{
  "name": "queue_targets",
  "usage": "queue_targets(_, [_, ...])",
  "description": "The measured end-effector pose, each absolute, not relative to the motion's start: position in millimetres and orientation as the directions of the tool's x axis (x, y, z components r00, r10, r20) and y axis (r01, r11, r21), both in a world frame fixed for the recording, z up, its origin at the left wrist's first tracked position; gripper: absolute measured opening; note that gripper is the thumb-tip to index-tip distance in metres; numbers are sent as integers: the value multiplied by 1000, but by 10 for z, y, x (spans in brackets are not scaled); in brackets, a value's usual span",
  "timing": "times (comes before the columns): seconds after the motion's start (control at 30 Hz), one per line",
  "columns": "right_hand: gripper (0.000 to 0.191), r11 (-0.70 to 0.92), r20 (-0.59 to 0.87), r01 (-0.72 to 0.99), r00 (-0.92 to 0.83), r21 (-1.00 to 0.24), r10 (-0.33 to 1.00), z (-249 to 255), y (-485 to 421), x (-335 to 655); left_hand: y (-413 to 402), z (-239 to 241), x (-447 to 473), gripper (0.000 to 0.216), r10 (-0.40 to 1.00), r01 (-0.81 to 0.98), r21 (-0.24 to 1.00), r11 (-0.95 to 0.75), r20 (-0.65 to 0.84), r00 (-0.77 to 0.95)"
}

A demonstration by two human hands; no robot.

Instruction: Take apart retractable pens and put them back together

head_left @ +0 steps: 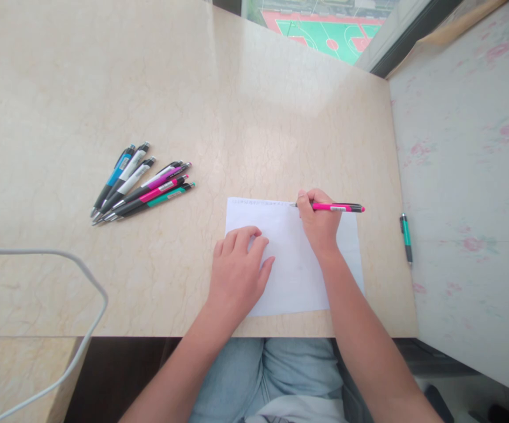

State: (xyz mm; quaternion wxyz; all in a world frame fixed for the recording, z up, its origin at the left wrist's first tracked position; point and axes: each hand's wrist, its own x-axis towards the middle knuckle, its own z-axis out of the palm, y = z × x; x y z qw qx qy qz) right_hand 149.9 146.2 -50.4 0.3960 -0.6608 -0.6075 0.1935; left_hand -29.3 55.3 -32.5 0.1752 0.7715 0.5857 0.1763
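A white sheet of paper (287,264) lies near the front edge of the table, with a line of small handwriting along its top edge. My right hand (320,220) is closed around a pink and black pen (336,207), its tip at the end of that written line. The pen's back end points to the right. My left hand (241,261) rests on the left part of the sheet, palm down, fingers slightly bent and apart, holding nothing.
Several pens (144,183) in blue, white, purple, pink and green lie fanned out on the table (170,94) at the left. A green pen (407,238) lies by the flowered wall (470,194) at the right. A white cable (91,276) curves across the lower left. Behind is a window.
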Motion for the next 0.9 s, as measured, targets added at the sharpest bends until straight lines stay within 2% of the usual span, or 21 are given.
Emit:
queue_targets(0.43, [36,55,226,672,169,-738,959,-498,1471,1507,548,-328,-297,17,965,837,483,-257,87,246])
queue_targets(0.63, [36,-19,122,413,313,-911,942,-546,1490,1602,554,-333,-295,18,967,838,485,-251,78,245])
queue_targets(0.9, [42,53,107,183,297,-982,949,-515,1532,1632,570,-376,-290,19,968,831,499,-245,72,242])
